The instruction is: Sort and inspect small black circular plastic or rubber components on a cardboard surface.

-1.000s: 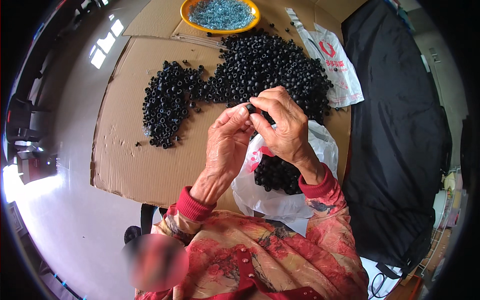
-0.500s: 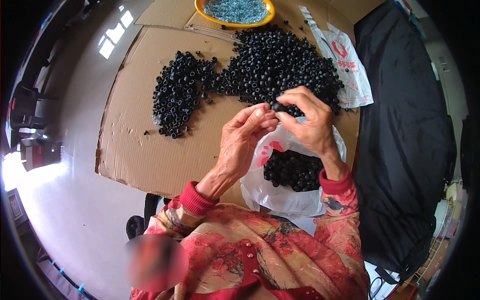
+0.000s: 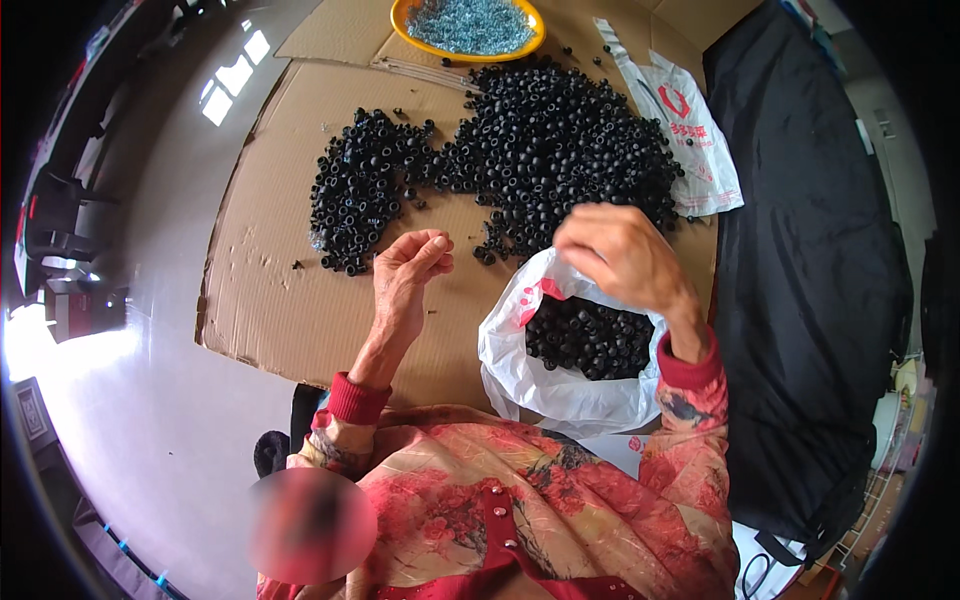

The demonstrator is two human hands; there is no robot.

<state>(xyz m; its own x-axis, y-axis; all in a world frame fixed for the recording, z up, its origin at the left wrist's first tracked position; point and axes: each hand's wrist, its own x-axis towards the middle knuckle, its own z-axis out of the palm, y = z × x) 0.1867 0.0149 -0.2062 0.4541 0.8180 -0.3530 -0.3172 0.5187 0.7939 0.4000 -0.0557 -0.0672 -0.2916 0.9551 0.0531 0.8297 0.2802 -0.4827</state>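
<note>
Near right, I see a white bag (image 3: 590, 403) with lots of black bits (image 3: 590, 340) in already. My right hand (image 3: 622, 258) curls by its far edge; my left hand (image 3: 408, 275) bunches up (I can't tell if either grips anything). Farther, a big pile (image 3: 560, 140) and small pile (image 3: 350, 200) look left, then a yellow bowl (image 3: 470, 57).

The jacket (image 3: 590, 500) looks loose and busy to me, tan and peach, splashed with red blossoms and crossed by dark, twig-like strokes. The same print covers the left sleeve (image 3: 330, 442) and the right sleeve (image 3: 690, 455), the right one with a dark patch near its cuff (image 3: 692, 362). That cuff and the left one are deep red and snug. A plain red strip (image 3: 500, 528) with small, round, shiny buttons (image 3: 499, 511) meets a curved red band (image 3: 545, 588).
</note>
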